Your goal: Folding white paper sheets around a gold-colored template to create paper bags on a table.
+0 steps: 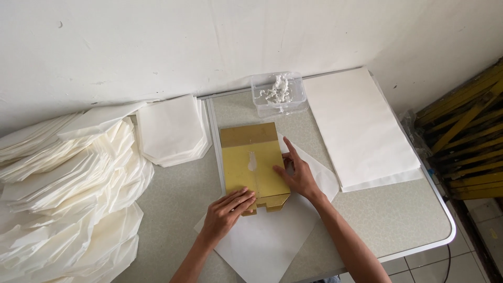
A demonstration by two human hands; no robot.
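Pressing flat, fingers spread and gripping nothing, the left hand and right hand pin a gold template on white paper; uneven pressure could skew it.

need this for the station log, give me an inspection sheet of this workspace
surface: speckled grey table with a pale metal rim, against a white wall.
job's things: gold template lying flat on a white paper sheet.
clutter: stack of white sheets at right; clear plastic tub holding white paste; stack of folded white bags; big heap of folded bags at left.
grippers: left hand flat on the template's lower edge; right hand pressing its right edge; neither grips anything.
cables: one thin dark line under the table's right corner, unclear.
surroundings: yellow slatted frames at right; tiled floor.
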